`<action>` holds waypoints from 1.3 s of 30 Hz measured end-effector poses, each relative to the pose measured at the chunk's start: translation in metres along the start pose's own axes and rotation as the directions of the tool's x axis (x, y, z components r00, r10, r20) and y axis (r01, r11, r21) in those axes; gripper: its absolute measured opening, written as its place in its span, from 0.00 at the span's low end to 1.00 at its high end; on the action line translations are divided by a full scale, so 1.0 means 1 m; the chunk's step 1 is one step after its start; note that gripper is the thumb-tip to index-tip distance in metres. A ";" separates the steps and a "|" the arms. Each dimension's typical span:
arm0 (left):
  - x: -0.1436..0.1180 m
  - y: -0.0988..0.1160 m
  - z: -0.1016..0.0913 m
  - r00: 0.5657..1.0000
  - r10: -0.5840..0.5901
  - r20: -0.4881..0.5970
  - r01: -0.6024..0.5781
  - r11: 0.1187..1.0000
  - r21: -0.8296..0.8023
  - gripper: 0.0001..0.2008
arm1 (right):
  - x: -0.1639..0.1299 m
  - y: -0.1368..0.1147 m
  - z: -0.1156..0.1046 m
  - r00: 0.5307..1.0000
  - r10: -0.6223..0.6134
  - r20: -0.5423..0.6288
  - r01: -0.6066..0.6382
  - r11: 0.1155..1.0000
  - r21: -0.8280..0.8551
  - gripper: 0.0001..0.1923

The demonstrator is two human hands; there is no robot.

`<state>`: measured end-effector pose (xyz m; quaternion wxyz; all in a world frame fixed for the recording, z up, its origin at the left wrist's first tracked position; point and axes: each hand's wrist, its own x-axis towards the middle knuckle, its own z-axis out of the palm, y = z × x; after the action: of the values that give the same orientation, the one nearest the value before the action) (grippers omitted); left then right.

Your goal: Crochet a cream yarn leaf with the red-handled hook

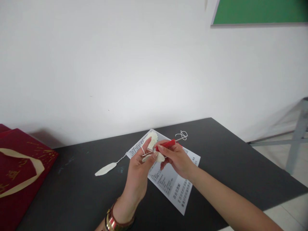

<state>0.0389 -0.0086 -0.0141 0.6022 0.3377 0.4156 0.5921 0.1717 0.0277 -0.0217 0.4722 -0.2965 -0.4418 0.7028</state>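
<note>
Over the middle of the desk (228, 160), above a printed sheet (178, 184), my two hands meet at a small white crocheted piece (160, 157). My left hand (138, 175) pinches it between thumb and fingertips, with the index finger raised and a strand of white yarn (143, 149) across it. My right hand (180, 160) is curled round a red-handled hook (166, 145), thumb along the handle. The hook's long axis slants from near left to far right; the piece lies just left of my right fingers, at the hook's left end, so the left hand is the nearer, already touching it. Whether the tip sits inside a stitch I cannot tell. A leaf-shaped white piece (106, 169) lies farther left on the desk, its narrow tail pointing toward the sheet.
</note>
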 end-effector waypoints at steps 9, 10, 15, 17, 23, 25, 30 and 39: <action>-0.006 0.001 0.002 0.987 0.143 -0.071 -0.134 0.984 0.117 0.26 | -0.003 0.004 -0.007 0.997 -0.027 0.071 0.025 0.999 0.020 0.11; -0.006 0.000 0.002 0.989 0.135 -0.064 -0.127 0.986 0.111 0.26 | -0.004 0.004 -0.008 0.998 -0.023 0.061 0.021 0.999 0.028 0.11; -0.008 0.002 0.002 0.999 0.041 0.000 -0.041 0.998 0.044 0.28 | -0.010 0.000 -0.012 0.999 -0.008 0.035 0.007 0.998 0.056 0.11; -0.008 0.004 0.002 0.999 -0.011 0.031 0.009 0.999 0.054 0.31 | -0.011 -0.002 -0.013 1.000 -0.011 0.022 0.010 0.999 0.046 0.11; -0.011 0.010 0.001 0.995 -0.064 0.072 0.055 0.991 0.120 0.36 | -0.012 -0.001 -0.013 1.000 -0.007 0.009 0.007 0.999 0.034 0.12; -0.012 0.010 0.001 0.997 -0.053 0.062 0.043 0.987 0.152 0.37 | -0.012 -0.001 -0.013 1.000 -0.009 0.021 0.009 0.999 0.043 0.12; -0.013 0.008 0.002 0.998 -0.013 0.054 0.002 0.981 0.195 0.36 | -0.013 -0.001 -0.015 0.997 -0.024 0.073 0.022 0.999 0.036 0.13; -0.015 0.011 0.006 0.997 -0.030 0.066 0.019 0.987 0.161 0.38 | -0.014 0.000 -0.014 0.998 -0.024 0.062 0.022 0.999 0.035 0.12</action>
<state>0.0403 -0.0219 -0.0003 0.5942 0.3999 0.4449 0.5376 0.1889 0.0194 -0.0284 0.4712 -0.2613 -0.4474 0.7138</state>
